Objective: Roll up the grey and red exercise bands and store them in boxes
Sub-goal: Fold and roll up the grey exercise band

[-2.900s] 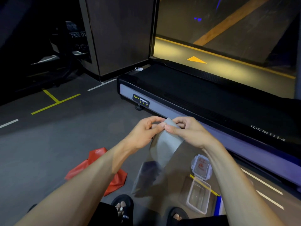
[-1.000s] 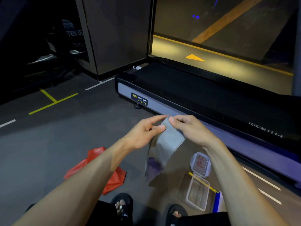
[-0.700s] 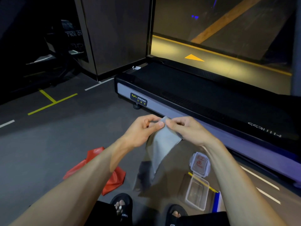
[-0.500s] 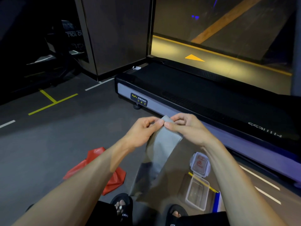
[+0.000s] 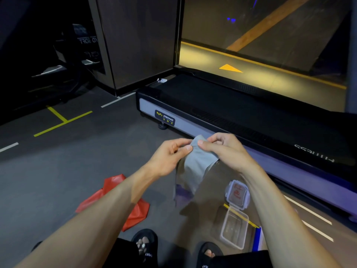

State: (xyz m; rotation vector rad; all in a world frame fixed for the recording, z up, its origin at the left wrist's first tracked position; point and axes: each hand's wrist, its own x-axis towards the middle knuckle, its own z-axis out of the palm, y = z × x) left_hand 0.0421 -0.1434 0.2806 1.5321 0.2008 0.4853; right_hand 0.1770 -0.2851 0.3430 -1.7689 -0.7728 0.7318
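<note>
Two hands meet at centre, above the floor (image 5: 48, 180). Left hand (image 5: 168, 155) and right hand (image 5: 224, 149) each pinch the top edge of the grey band (image 5: 197, 167) between thumb and curled fingers; the band hangs down from them, lower end loose. Red band (image 5: 116, 202) lies crumpled on the floor, near left. Clear box (image 5: 233, 229) sits open on the floor, near right, lid (image 5: 237, 194) just beyond it. Treadmill (image 5: 212, 105) at far right.

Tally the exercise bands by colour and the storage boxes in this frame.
Grey exercise band: 1, pinched by left hand and right hand
Red exercise band: 1, on the floor
Clear plastic box: 1, lid open
Total: 3
</note>
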